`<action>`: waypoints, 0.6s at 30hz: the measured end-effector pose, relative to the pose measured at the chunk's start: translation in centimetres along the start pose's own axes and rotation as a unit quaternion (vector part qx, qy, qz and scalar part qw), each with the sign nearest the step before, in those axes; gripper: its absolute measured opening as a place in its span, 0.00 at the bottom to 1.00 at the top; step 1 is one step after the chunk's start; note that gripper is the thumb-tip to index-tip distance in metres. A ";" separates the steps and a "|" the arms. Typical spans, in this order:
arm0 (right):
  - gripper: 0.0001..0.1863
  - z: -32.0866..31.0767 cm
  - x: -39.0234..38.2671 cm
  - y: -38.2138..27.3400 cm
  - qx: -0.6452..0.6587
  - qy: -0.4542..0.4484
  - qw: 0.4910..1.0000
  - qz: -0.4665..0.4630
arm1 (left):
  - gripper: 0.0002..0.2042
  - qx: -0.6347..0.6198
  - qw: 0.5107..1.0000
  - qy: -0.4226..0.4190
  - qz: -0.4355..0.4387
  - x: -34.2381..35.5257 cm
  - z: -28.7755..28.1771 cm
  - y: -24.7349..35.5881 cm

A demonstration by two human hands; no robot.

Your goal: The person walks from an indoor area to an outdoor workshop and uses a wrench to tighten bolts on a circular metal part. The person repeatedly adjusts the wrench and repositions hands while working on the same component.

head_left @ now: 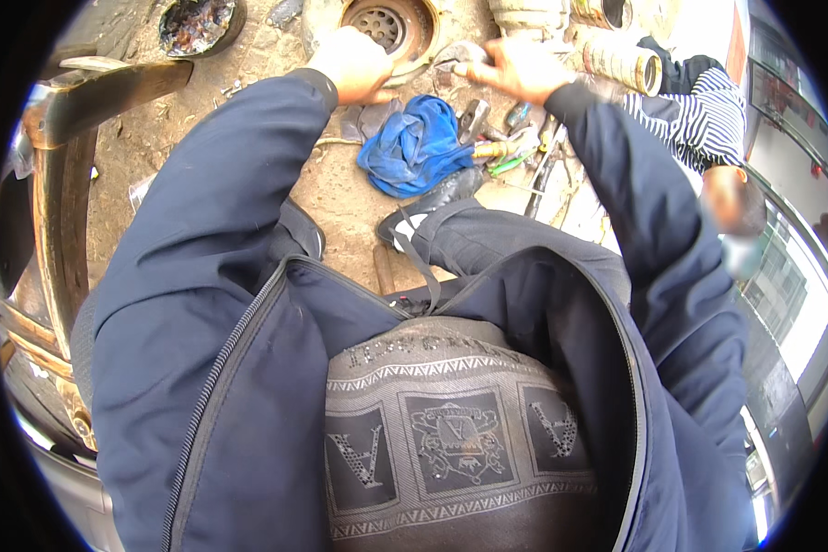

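At the top middle lies a round, pale clay-like stove [322, 20] with a perforated disc [377, 28] set inside its brown ring. My left hand [351, 66] is closed on its near left rim, fingers curled and partly hidden. To the right of the opening, my right hand [522, 69] grips a grey, flat tool [460, 57] that looks like a small trowel, its blade close to the stove's rim. Below and between both hands, a crumpled blue cloth [414, 147] rests on the ground. A hammer head [473, 118] shows beside it.
Several hand tools [529, 152] lie scattered right of the cloth. Pale cylindrical pots [621, 60] stand at the upper right, near a person in a striped top [690, 115]. A dark bowl of scraps [198, 28] sits at the upper left, above a wooden chair [60, 175].
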State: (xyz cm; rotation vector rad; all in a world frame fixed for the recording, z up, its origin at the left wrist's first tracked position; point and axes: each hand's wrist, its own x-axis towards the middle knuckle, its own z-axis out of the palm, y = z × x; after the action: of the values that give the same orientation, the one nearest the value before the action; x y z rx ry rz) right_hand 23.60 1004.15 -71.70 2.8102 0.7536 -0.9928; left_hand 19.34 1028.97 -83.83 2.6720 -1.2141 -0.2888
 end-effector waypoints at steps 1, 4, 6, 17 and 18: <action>0.37 1.7 -1.1 -1.7 0.182 -0.016 0.982 0.053 | 0.25 -0.002 1.000 0.000 -0.001 0.0 0.0 0.0; 0.38 7.3 -1.4 -9.6 0.714 0.013 0.574 0.400 | 0.25 -0.020 1.000 0.001 0.001 0.1 0.4 -0.1; 0.35 9.7 0.2 -13.8 0.914 0.095 0.296 0.261 | 0.21 -0.011 1.000 -0.009 -0.001 0.2 0.6 -0.3; 0.38 5.9 -5.0 -4.4 0.378 0.102 0.900 0.193 | 0.27 -0.023 1.000 -0.002 0.016 0.2 0.2 -0.3; 0.38 4.9 -4.9 -2.8 0.315 0.068 0.927 0.191 | 0.27 -0.014 1.000 -0.004 0.020 0.2 0.2 -0.3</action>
State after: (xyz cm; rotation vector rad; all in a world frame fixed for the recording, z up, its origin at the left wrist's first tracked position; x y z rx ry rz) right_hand 16.21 1003.48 -72.32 3.3813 -0.1724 -1.1248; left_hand 19.62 1029.00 -84.09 2.6222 -1.2539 -0.3090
